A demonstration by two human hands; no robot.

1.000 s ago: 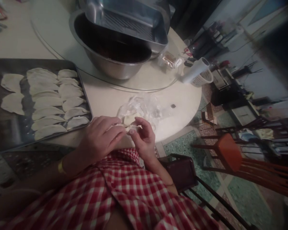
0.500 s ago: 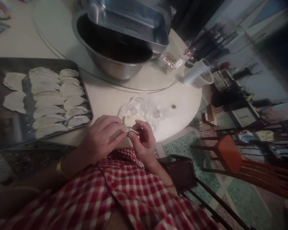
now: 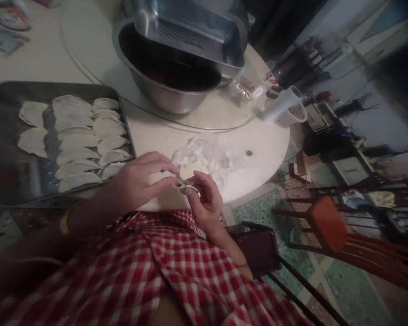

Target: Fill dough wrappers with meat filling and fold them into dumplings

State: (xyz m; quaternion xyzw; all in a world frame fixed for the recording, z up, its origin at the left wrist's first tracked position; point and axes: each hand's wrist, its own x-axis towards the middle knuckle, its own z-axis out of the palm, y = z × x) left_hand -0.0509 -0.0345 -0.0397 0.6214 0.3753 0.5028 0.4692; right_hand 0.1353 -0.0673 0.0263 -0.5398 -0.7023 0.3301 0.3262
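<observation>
A small half-folded dumpling (image 3: 185, 186) is held in front of me at the table's near edge. My right hand (image 3: 206, 197) pinches its right side between thumb and fingers. At the other end, my left hand (image 3: 146, 181) has its thumb and index fingertips on the dumpling's edge, a small gap showing between them. Just beyond lies a stack of pale round wrappers (image 3: 193, 168) on a crumpled clear plastic bag (image 3: 221, 156). To the left, a dark metal tray (image 3: 7, 181) bears rows of folded dumplings (image 3: 76, 142); my left hand overlaps its lower right corner.
A large steel bowl (image 3: 177, 102) stands on the glass turntable (image 3: 91, 59), with a rectangular steel pan (image 3: 190, 36) resting over it. At the right are a plastic-wrapped packet (image 3: 246, 87), a roll (image 3: 285, 102) and a white basket (image 3: 294, 114). Chairs (image 3: 326, 222) stand on the floor.
My left thumb and index finger have spread apart a little, and the left wrist has shifted left. My right hand keeps its pinch. The whole view has shifted slightly, showing more of the tray.
</observation>
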